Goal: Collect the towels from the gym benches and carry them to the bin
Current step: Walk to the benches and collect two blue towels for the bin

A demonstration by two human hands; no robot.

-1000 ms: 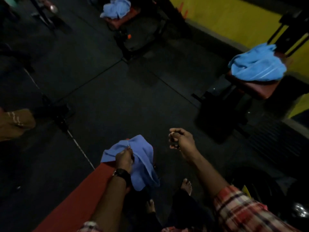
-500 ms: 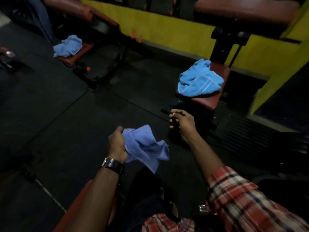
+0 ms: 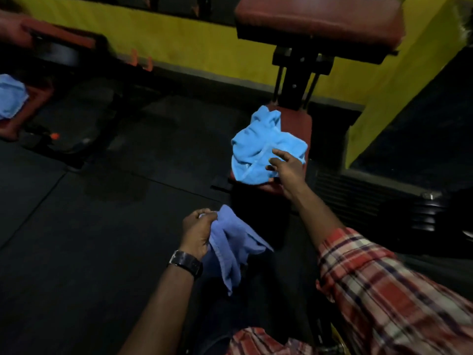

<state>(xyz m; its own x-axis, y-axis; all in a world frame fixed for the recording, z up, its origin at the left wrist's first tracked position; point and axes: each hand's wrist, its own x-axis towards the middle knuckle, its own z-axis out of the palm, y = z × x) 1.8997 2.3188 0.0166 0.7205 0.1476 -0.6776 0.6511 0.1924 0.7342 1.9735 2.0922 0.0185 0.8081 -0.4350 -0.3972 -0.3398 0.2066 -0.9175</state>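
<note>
Towel no. 1, pale lilac-blue (image 3: 230, 242): bunched in the left hand (image 3: 197, 233), fist closed on its upper end, rest hanging loose below the knuckles. Held low and close to the body, likely to keep it clear while the other arm works. Wristwatch (image 3: 185, 262) on that arm.

Towel no. 2, brighter blue (image 3: 258, 147): lies crumpled on the red seat pad (image 3: 297, 124) of the nearest bench, covering most of the pad's near end. Not lifted yet.

Right hand (image 3: 286, 167): reaching over this towel, fingers (image 3: 280, 152) spread and uncurled, gripping nothing. Whether the fingertips touch the cloth or sit just above it, cannot tell. Plaid sleeve (image 3: 378, 283) rolled back from the forearm.

Towel no. 3 (image 3: 11, 94): at far left edge, on another red bench (image 3: 33, 101), well apart from the person. Cut off by frame.

Surroundings: dark rubber floor (image 3: 76, 226), yellow wall (image 3: 192, 42) behind, padded backrest (image 3: 320, 19) above the near seat. Bin not in view.

Assessment: one collected, second pickup in hand, third pending. A loose heap like no. 2 should gather w/ one pinch; risk is a trailing corner snagging the seat post.
</note>
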